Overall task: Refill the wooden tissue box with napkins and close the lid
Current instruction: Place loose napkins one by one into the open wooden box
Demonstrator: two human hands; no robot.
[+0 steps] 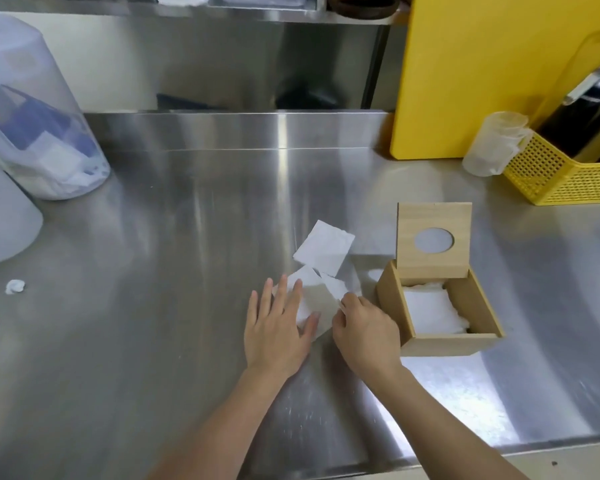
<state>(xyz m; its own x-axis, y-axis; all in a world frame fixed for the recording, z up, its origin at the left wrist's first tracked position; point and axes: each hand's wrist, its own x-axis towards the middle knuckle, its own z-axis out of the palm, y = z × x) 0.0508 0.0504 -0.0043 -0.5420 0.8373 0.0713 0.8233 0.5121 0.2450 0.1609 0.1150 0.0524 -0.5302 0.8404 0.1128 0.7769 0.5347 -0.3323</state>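
Observation:
The wooden tissue box (pixel 444 342) stands on the steel counter at the right, its lid (pixel 433 268) raised upright with a round hole in it. White napkins (pixel 430 311) lie inside the box. A few loose white napkins (pixel 324 249) lie on the counter left of the box. My left hand (pixel 278 330) rests flat, fingers spread, on the nearest napkin (pixel 314 299). My right hand (pixel 364 332) is beside it with fingers curled, pinching that napkin's right edge.
A clear plastic container (pixel 42 133) with packets stands at the far left. A yellow board (pixel 471 71), a clear cup (pixel 492 147) and a yellow mesh basket (pixel 561 174) stand at the back right. A small paper scrap (pixel 14 286) lies at the left.

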